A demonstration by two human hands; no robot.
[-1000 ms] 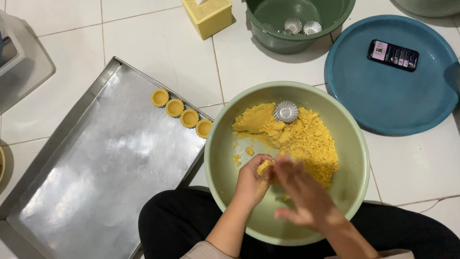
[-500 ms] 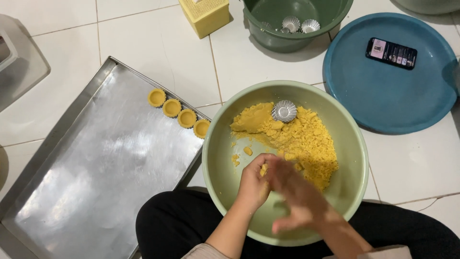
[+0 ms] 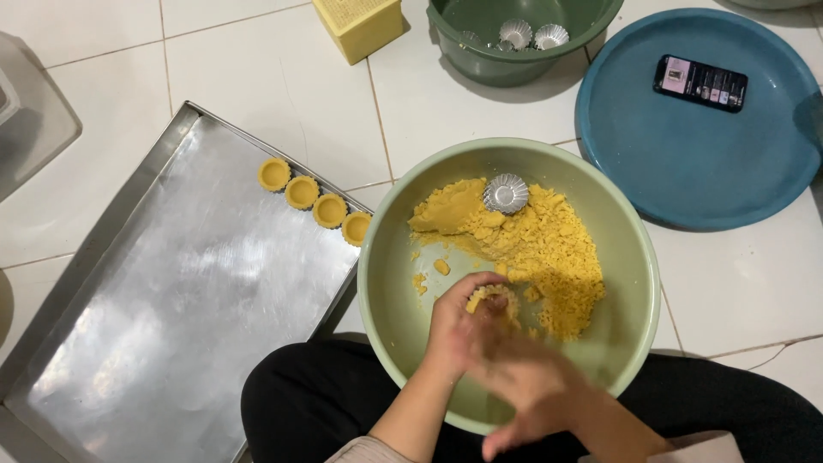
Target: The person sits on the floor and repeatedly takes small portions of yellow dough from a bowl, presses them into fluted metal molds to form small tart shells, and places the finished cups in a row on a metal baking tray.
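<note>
- Left hand [image 3: 463, 321] curled around a small dough-filled mould [image 3: 491, 300], held low inside the green bowl [image 3: 381, 283], over its near half.
- Right hand [image 3: 531, 386] blurred, pressed against the left hand; grip impossible to tell.
- Crumbly yellow dough [image 3: 531, 244] heaped in the bowl's far half, an empty fluted tin [image 3: 506, 193] resting on top.
- Left of the bowl: steel tray [image 3: 171, 309], four filled moulds [image 3: 315, 199] in a row at its far edge.
- Beyond the bowl: dark green tub [image 3: 514, 60] holding tins.
- Right of it: blue plate [image 3: 694, 163] bearing a phone [image 3: 700, 83].
</note>
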